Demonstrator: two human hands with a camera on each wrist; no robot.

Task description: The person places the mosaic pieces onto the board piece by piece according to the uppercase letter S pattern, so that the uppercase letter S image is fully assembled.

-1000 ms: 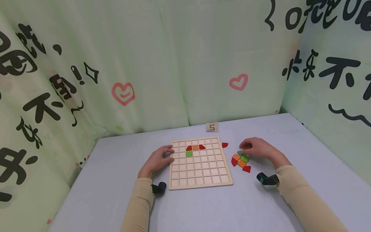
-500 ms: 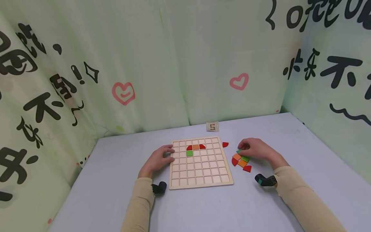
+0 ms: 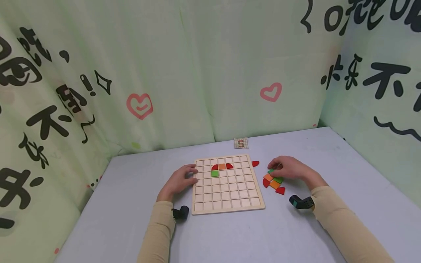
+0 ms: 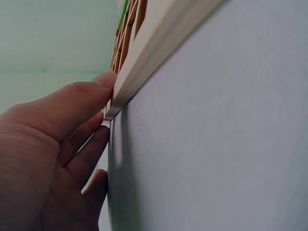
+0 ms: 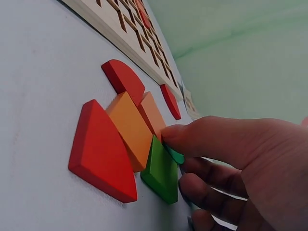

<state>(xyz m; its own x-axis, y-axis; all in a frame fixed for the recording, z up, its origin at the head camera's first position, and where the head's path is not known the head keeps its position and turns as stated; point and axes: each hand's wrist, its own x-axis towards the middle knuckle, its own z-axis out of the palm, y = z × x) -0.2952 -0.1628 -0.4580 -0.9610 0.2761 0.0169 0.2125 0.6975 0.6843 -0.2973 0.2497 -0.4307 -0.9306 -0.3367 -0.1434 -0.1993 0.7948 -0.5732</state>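
Note:
My left hand [image 3: 178,181] rests at the left edge of a wooden grid board [image 3: 227,197], thumb and fingertips against its rim. Red quarter-round pieces [image 3: 229,166] flank an orange square [image 3: 222,166] in an upper row, and a light green square [image 3: 215,173] sits just below. Right of the board, my right hand [image 3: 289,168] pinches a dark green piece [image 5: 176,155] between thumb and fingers; much of this piece is hidden. Close under the hand lie a green square [image 5: 161,171], orange squares [image 5: 130,130] and red quarter-rounds [image 5: 101,154].
A single red quarter-round [image 3: 255,163] lies by the board's upper right side. Behind the board, near the table's far edge, is a small patterned card [image 3: 241,143]. A printed curtain [image 3: 204,73] hangs behind the pale table [image 3: 131,219].
My right hand has shifted slightly left, and the dark green piece has moved a little up and left with it. The left hand stays at the board's edge.

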